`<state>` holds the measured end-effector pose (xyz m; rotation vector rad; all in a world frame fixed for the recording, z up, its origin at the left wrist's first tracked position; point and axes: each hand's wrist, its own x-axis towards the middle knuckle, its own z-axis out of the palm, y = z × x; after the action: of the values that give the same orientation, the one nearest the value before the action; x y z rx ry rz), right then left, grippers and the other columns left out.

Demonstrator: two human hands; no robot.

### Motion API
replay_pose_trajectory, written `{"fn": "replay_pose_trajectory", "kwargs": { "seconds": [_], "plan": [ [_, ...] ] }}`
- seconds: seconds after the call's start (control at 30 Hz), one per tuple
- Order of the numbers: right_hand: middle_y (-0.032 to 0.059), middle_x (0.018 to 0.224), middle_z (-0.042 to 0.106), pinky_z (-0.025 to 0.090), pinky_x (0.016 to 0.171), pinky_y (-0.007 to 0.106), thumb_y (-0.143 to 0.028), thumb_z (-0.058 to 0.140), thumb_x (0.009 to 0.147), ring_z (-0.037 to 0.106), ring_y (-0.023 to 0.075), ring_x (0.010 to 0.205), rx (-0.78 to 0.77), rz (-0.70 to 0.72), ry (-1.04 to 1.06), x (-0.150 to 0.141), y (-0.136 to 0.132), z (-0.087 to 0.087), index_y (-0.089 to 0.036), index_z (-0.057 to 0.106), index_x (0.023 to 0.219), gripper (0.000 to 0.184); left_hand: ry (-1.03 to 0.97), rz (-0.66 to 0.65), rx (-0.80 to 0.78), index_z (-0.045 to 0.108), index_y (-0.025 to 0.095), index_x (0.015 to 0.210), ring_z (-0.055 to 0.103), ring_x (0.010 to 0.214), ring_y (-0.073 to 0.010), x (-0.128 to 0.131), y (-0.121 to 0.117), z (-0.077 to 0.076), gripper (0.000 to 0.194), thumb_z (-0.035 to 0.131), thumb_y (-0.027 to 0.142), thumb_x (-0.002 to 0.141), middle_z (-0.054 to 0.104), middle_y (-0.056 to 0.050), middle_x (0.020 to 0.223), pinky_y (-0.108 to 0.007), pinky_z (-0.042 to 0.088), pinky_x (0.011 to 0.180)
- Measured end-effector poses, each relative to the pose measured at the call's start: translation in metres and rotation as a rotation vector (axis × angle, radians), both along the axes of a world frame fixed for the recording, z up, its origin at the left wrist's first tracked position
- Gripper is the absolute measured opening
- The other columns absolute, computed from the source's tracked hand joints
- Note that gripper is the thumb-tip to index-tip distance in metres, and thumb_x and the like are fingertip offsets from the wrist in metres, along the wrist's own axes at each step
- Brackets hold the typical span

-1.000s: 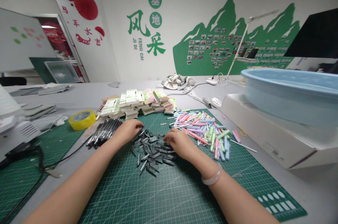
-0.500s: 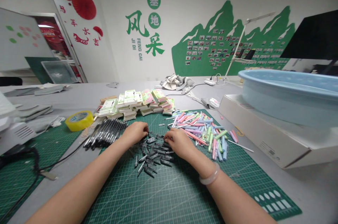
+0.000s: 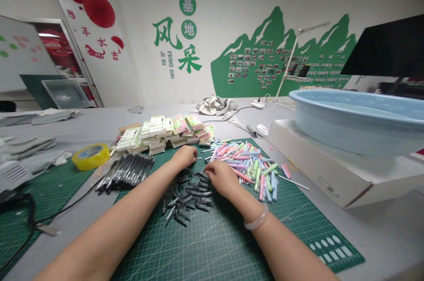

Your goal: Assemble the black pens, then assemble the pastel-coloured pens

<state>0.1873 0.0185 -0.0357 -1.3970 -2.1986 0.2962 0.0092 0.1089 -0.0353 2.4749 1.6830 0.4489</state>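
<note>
A heap of short black pen parts, seemingly caps (image 3: 188, 199), lies on the green cutting mat (image 3: 212, 245). My left hand (image 3: 185, 157) is over the far side of the heap, its fingers curled down and closed. Just beyond its fingertips lies a small clear piece (image 3: 199, 158). At the heap's right edge is my right hand (image 3: 223, 179), thumb and fingers pinched together near the black parts; what they hold is too small to make out. Black pens (image 3: 127, 170) lie side by side left of my left forearm. Pastel pen parts (image 3: 251, 166) are piled right of my right hand.
Small boxes (image 3: 157, 126) are stacked behind the mat. Yellow tape (image 3: 91, 157) lies at left, near a black cable (image 3: 62, 212). At right, a blue basin (image 3: 357, 126) rests on a white carton (image 3: 318, 166). Grey cloth (image 3: 215, 105) lies farther back.
My left hand has moved right and away from me across the heap, towards the small clear piece. My right hand stays by the heap. The view has swung slightly right.
</note>
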Motion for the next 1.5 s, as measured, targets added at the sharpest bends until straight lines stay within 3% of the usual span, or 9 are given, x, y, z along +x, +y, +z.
{"fn": "replay_pose_trajectory", "kwargs": {
  "seconds": [0.13,0.3,0.4,0.5,0.67,0.8,0.97,1.23,1.5],
  "plan": [
    [0.0067,0.09,0.067,0.039,0.077,0.027,-0.018,0.053,0.081,0.059,0.0178,0.085,-0.012,-0.05,0.058,0.003,0.002,-0.001,-0.018,0.067,0.089,0.016,0.031,-0.062,0.021,0.069,0.019,0.074,0.061,0.078,-0.021,0.001,-0.01,0.007,0.012,0.06,0.016,0.068,0.067,-0.006,0.077,-0.028,0.043,0.072],
    [0.0068,0.093,0.066,0.042,0.08,0.029,-0.02,0.06,0.078,0.059,0.0178,0.085,0.023,-0.058,0.297,-0.001,0.003,-0.005,-0.018,0.058,0.108,0.031,0.025,-0.194,0.055,0.068,0.021,0.086,0.058,0.077,-0.0167,-0.003,-0.049,0.027,0.017,0.057,0.018,0.074,0.064,-0.003,0.08,-0.023,0.041,0.07],
    [0.0017,0.075,0.065,0.046,0.065,0.027,-0.018,0.058,0.077,0.061,0.0151,0.066,-0.151,0.055,0.443,-0.011,0.003,-0.014,-0.019,0.059,0.098,0.021,-0.009,-0.292,0.099,0.066,0.02,0.088,0.057,0.075,-0.0156,-0.004,-0.074,0.031,0.016,0.056,0.019,0.075,0.063,-0.003,0.08,-0.023,0.04,0.067],
    [-0.0009,0.066,0.063,0.044,0.049,0.023,-0.014,0.053,0.076,0.057,0.0121,0.05,-0.314,0.087,0.552,-0.02,0.002,-0.023,-0.019,0.058,0.091,0.017,-0.094,-0.254,0.075,0.065,0.02,0.087,0.057,0.074,-0.0151,-0.01,-0.088,0.026,0.014,0.057,0.02,0.075,0.064,-0.002,0.079,-0.023,0.041,0.065],
    [-0.0001,0.066,0.064,0.044,0.044,0.023,-0.013,0.05,0.073,0.057,0.0128,0.049,-0.404,0.053,0.688,-0.022,0.001,-0.025,-0.019,0.06,0.087,0.018,-0.412,-0.06,-0.071,0.066,0.02,0.089,0.062,0.077,-0.0164,-0.032,-0.084,0.013,0.019,0.057,0.03,0.076,0.069,-0.001,0.083,-0.024,0.045,0.07],
    [0.0011,0.069,0.066,0.045,0.044,0.022,-0.015,0.053,0.07,0.056,0.011,0.048,-0.498,0.072,0.819,-0.021,0.002,-0.021,-0.017,0.062,0.088,0.02,-0.551,-0.033,-0.161,0.07,0.02,0.089,0.063,0.086,-0.019,-0.044,-0.08,0.012,0.023,0.058,0.034,0.075,0.071,-0.002,0.089,-0.027,0.045,0.079],
    [0.0003,0.07,0.066,0.045,0.043,0.02,-0.021,0.055,0.069,0.055,0.0091,0.047,-0.599,0.127,0.997,-0.025,-0.001,-0.019,-0.017,0.058,0.084,0.015,-0.764,0.032,-0.248,0.069,0.017,0.093,0.063,0.084,-0.0199,-0.042,-0.082,0.012,0.031,0.06,0.037,0.073,0.071,-0.005,0.088,-0.028,0.047,0.074],
    [-0.0008,0.074,0.062,0.046,0.05,0.021,-0.024,0.064,0.065,0.055,0.01,0.058,-0.551,0.146,1.07,-0.025,-0.009,-0.007,-0.017,0.062,0.077,0.014,-0.941,-0.082,-0.347,0.069,0.016,0.088,0.06,0.074,-0.0161,-0.029,-0.089,0.015,0.026,0.066,0.035,0.07,0.069,-0.004,0.082,-0.027,0.047,0.07],
    [0.0009,0.071,0.063,0.052,0.06,0.028,-0.029,0.073,0.062,0.061,0.0121,0.06,-0.785,0.22,1.249,-0.028,-0.016,-0.007,-0.015,0.06,0.084,0.028,-0.96,-0.139,-0.347,0.067,0.015,0.084,0.055,0.067,-0.0134,-0.027,-0.092,0.015,0.02,0.065,0.029,0.07,0.065,-0.002,0.074,-0.026,0.046,0.068]
  ]
}}
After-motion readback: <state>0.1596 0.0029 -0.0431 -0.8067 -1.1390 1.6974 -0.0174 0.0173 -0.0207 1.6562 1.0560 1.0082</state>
